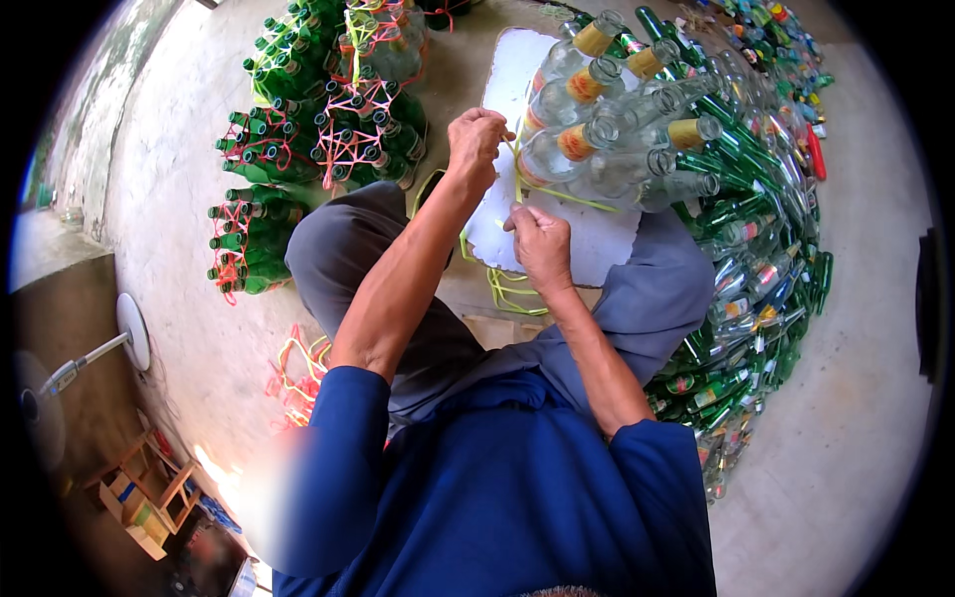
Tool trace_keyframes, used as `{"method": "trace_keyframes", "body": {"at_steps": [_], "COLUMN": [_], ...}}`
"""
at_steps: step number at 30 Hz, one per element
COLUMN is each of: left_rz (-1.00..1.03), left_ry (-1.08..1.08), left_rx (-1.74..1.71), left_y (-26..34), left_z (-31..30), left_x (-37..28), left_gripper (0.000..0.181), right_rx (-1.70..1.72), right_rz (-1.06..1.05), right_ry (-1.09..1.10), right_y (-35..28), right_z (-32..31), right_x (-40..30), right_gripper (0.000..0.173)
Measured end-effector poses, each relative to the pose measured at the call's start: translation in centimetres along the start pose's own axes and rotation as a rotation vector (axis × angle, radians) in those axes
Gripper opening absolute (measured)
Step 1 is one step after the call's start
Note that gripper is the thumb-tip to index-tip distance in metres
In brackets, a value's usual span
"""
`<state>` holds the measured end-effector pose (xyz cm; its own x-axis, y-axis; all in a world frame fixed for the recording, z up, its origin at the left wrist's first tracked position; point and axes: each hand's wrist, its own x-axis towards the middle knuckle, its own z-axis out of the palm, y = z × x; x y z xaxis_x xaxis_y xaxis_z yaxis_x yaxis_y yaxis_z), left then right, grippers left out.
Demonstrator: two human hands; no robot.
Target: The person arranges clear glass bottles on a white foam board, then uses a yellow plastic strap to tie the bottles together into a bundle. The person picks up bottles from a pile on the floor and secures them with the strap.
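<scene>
My left hand is raised at the left edge of a white board, its fingers closed on a yellow-green plastic strap. Lower and to the right, my right hand pinches the same strap near a short loose end. Between and beyond my hands, the strap runs around the base of a cluster of clear glass bottles standing close together on the board. Several of them have orange or gold neck labels. The far side of the strap is hidden behind the bottles.
Green bottles bundled with red and yellow straps stand at the left. A large heap of loose bottles lies at the right. More yellow-green strap lies below the board, and tangled red strap by my left knee. A pedestal fan stands far left.
</scene>
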<state>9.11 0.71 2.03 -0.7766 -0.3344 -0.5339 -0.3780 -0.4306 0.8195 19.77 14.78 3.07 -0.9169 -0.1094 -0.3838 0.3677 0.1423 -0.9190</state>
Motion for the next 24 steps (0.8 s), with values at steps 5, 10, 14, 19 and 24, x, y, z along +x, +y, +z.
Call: {"method": "trace_keyframes", "body": {"at_steps": [5, 10, 14, 19, 24], "left_rz": [-0.042, -0.075, -0.136, -0.143, -0.158], "left_ry": [0.010, -0.041, -0.009, 0.044, 0.090], "left_rx": [-0.189, -0.324, -0.378, -0.307, -0.367], "left_y": [0.5, 0.6, 0.1, -0.8, -1.6], "left_z": [0.0, 0.3, 0.5, 1.3, 1.1], "left_x": [-1.1, -1.4, -0.4, 1.5, 3.5], "left_gripper": [0.012, 0.014, 0.015, 0.012, 0.012], "right_rx": [-0.010, 0.078, 0.071, -0.001, -0.082], "right_rz": [-0.017, 0.012, 0.106, 0.011, 0.018], "right_ry": [0.004, -0.002, -0.008, 0.042, 0.026], "right_y": [-1.8, -1.6, -0.2, 0.9, 3.5], "right_z": [0.1, -0.2, -0.5, -1.1, -3.0], "right_x": [-0.6, -0.4, -0.4, 0.0, 1.9], "right_gripper": [0.034, 0.038, 0.040, 0.038, 0.037]}}
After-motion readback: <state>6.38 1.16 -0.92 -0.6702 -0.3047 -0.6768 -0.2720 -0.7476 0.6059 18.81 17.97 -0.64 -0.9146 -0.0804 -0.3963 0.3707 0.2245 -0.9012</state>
